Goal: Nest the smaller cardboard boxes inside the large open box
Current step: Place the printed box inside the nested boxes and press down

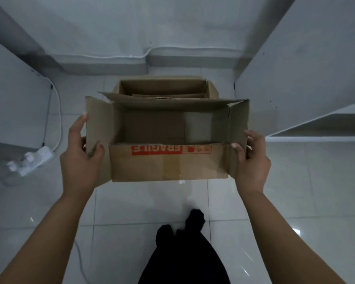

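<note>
I hold an open cardboard box [168,162] with a red FRAGILE label above the tiled floor. My left hand [80,152] grips its left side flap, thumb inside the flap. My right hand [252,158] grips the right side flap the same way. The held box looks empty inside. Behind it, on the floor near the wall, stands another open cardboard box [164,87]; its front is hidden by the held box, and a flat piece of cardboard shows inside it.
A white power strip [32,160] with a cable lies on the floor at the left. White furniture stands at the left [12,103], a white shelf unit at the right [307,89]. My legs in dark clothing [184,253] are below the box.
</note>
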A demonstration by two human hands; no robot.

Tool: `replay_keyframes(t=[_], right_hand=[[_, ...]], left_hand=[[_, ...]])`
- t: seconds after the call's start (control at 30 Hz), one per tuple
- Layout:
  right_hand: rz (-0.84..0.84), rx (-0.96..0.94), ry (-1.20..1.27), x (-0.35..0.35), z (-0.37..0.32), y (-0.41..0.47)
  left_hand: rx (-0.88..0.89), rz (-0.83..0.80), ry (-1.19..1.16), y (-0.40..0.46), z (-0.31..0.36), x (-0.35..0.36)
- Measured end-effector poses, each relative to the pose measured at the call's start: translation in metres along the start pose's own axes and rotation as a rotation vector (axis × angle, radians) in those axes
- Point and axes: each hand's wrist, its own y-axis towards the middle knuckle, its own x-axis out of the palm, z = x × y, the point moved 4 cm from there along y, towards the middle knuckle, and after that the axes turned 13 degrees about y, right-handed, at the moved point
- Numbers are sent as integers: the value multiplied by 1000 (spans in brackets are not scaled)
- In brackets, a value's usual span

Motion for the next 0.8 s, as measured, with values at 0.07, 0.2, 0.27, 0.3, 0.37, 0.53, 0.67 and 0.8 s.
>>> replay_keyframes(t=[0.07,0.2,0.27,0.3,0.37,0.53,0.67,0.8], right_hand=[[7,-9,6,14,-3,16],[-9,28,0,33,-2,50],[-11,57,1,39,2,68],[-15,68,0,43,3,76],[-40,83,-13,51,5,90],[-99,112,-18,71,10,124],[-108,130,-48,83,17,152],[-136,138,-73,95,24,166]], left_hand=[[12,5,-17,19,1,5],[-33,-23,-13,51,2,19],[-40,-36,7,68,1,26],[-44,-41,17,76,1,29],[-59,-58,36,91,0,35],[-84,-105,51,121,7,53],[-80,-144,59,143,4,75],[-47,-170,112,159,0,95]])
